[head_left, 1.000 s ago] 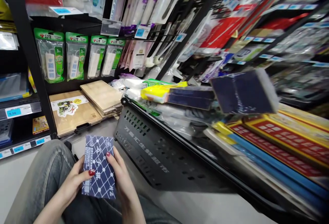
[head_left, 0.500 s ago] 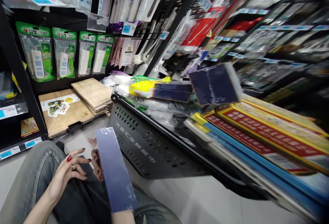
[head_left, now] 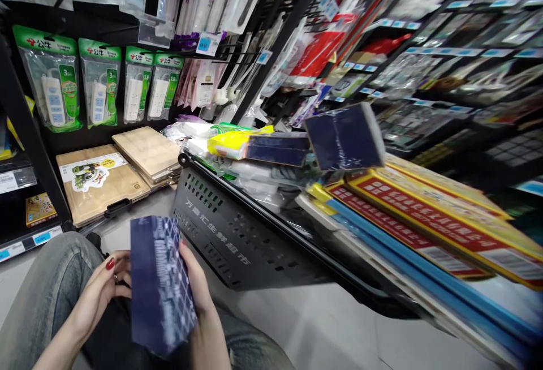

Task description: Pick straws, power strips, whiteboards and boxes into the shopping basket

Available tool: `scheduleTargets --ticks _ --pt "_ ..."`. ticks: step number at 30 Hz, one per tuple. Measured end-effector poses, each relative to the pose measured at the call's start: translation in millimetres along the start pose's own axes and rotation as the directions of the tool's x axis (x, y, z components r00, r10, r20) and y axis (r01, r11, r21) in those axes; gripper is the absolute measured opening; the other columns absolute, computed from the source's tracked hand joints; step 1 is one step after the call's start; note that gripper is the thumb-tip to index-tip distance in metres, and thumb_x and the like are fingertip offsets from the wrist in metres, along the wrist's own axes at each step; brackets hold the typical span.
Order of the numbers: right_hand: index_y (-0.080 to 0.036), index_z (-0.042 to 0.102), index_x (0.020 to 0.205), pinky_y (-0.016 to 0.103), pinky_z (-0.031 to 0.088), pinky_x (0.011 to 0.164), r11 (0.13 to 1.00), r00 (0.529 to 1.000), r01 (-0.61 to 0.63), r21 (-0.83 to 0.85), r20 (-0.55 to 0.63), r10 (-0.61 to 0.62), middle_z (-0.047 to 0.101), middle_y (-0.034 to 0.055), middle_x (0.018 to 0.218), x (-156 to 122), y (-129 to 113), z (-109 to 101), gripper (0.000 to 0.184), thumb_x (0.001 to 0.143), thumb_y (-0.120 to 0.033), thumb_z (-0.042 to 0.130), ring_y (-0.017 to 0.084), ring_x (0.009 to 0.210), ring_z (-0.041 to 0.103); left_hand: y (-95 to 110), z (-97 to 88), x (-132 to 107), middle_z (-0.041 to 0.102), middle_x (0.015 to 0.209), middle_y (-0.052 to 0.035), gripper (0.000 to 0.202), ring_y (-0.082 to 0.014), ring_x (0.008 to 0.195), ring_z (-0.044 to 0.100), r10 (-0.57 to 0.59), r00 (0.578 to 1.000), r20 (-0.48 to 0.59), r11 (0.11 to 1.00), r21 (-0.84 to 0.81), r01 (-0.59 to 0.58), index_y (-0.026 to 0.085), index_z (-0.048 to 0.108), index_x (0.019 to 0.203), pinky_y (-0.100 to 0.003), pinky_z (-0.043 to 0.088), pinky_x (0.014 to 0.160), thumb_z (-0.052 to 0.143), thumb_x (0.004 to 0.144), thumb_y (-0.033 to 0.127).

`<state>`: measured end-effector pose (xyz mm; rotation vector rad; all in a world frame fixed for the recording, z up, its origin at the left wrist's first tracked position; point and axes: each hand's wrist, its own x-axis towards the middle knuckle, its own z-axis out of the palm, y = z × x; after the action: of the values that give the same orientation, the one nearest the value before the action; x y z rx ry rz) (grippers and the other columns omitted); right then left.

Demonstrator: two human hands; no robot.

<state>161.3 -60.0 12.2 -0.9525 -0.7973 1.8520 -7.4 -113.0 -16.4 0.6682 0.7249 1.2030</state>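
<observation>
A dark blue box (head_left: 146, 285) with pale print and a lattice pattern on one side stands upright over my lap, blurred by motion. My right hand (head_left: 202, 296) is closed on its right side, with the thumb along the patterned face. Close against the left edge is my left hand (head_left: 99, 288), its fingers loosely bent and apart; the fingertips go out of sight behind the box, so contact is unclear. Beyond them stands a dark grey shopping basket (head_left: 203, 217), heaped with packages. A similar dark blue box (head_left: 343, 138) lies tilted on the heap.
Long yellow-and-red boxes (head_left: 428, 217) stick out over the basket's right side. Wooden cutting boards (head_left: 102, 189) lie at the shelf's foot, left of the basket. Packaged power strips (head_left: 53, 93) hang above them. Shelves of goods (head_left: 445, 59) run along the right.
The blue box has moved left and turned, bringing its printed side into view. My right hand now shows at its right edge. My left hand has come up against the left edge.
</observation>
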Motion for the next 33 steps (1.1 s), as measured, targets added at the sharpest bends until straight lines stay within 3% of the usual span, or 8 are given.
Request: scheduleTargets --ticks 3,8,12,16,22,25,30,33 --pt "-0.017 0.064 0.102 0.032 0.042 0.091 0.984 0.991 0.073 -0.164 -0.102 -0.090 0.067 0.0037 0.098 -5.2 -5.4 2.2 0.044 0.075 -0.051 0.060 0.022 0.098 0.057 -1.5 -1.2 0.3 0.059 0.102 -0.0078 0.040 -0.0167 0.079 0.053 -0.004 1.000 -0.011 0.999 -0.041 0.004 0.022 0.060 0.112 -0.027 0.046 0.065 0.047 0.085 0.049" --pt "-0.018 0.057 0.115 0.036 0.040 0.090 0.939 0.994 0.107 -0.328 0.034 -0.102 0.063 0.0063 0.110 1.1 -0.4 -0.4 0.049 0.081 -0.053 0.050 0.024 0.100 0.056 -5.7 -4.2 1.6 0.057 0.112 -0.0093 0.043 -0.0179 0.079 0.055 0.002 1.000 0.004 1.000 0.020 -0.002 0.023 0.057 0.116 -0.025 0.045 0.055 0.053 0.082 0.048" --pt "-0.020 0.053 0.119 0.038 0.039 0.091 0.890 0.991 0.119 -0.440 -0.004 -0.135 0.059 0.0084 0.115 2.0 -0.9 -2.3 0.049 0.081 -0.052 0.051 0.025 0.104 0.054 -5.4 -3.3 3.2 0.060 0.113 -0.0083 0.047 -0.0227 0.091 0.059 0.024 1.000 0.010 0.990 0.141 -0.025 0.022 0.056 0.115 -0.026 0.048 0.067 0.068 0.072 0.037" --pt "-0.025 0.049 0.122 0.037 0.043 0.088 0.885 0.943 0.279 -0.372 0.281 -0.179 0.058 0.0068 0.117 -4.3 -9.1 -10.2 0.059 0.069 -0.042 0.070 0.025 0.103 0.055 -2.9 -4.7 3.3 0.064 0.109 -0.0068 0.055 -0.0257 0.097 0.061 0.190 0.982 0.011 0.920 0.348 -0.182 0.021 0.058 0.113 -0.031 0.049 0.080 0.076 0.062 0.027" --pt "-0.032 0.062 0.109 0.046 0.027 0.105 0.719 0.732 0.613 -0.329 0.580 -0.358 0.063 0.0035 0.110 -8.1 -14.6 -25.9 0.054 0.059 -0.023 0.080 0.025 0.109 0.054 3.0 -12.8 0.2 0.067 0.107 -0.0083 0.044 -0.0267 0.106 0.059 0.563 0.765 0.311 0.473 0.638 -0.607 0.025 0.063 0.109 -0.037 0.046 0.093 0.072 0.067 0.017" --pt "-0.038 0.060 0.109 0.050 0.021 0.108 0.674 0.656 0.682 -0.283 0.644 -0.393 0.064 0.0008 0.111 -8.7 -16.7 -25.7 0.054 0.062 -0.019 0.077 0.024 0.113 0.052 4.1 -15.0 2.5 0.067 0.107 -0.0110 0.041 -0.0276 0.108 0.058 0.603 0.694 0.394 0.388 0.615 -0.686 0.025 0.062 0.112 -0.044 0.043 0.096 0.069 0.072 0.017" --pt "-0.043 0.061 0.103 0.053 0.016 0.108 0.668 0.655 0.679 -0.305 0.664 -0.362 0.062 -0.0020 0.114 -12.8 -20.5 -25.0 0.044 0.067 -0.021 0.075 0.025 0.126 0.040 4.8 -9.9 3.3 0.066 0.109 -0.0113 0.036 -0.0298 0.115 0.053 0.638 0.650 0.412 0.366 0.581 -0.727 0.027 0.062 0.111 -0.050 0.042 0.095 0.066 0.076 0.019" --pt "-0.042 0.060 0.105 0.049 0.016 0.109 0.705 0.697 0.636 -0.316 0.628 -0.347 0.043 -0.0024 0.138 -15.2 -21.1 -26.8 0.042 0.069 -0.025 0.073 0.024 0.136 0.024 1.0 -4.7 -1.2 0.066 0.109 -0.0092 0.035 -0.0295 0.115 0.053 0.692 0.643 0.329 0.424 0.535 -0.730 0.029 0.064 0.108 -0.049 0.041 0.095 0.067 0.075 0.018"
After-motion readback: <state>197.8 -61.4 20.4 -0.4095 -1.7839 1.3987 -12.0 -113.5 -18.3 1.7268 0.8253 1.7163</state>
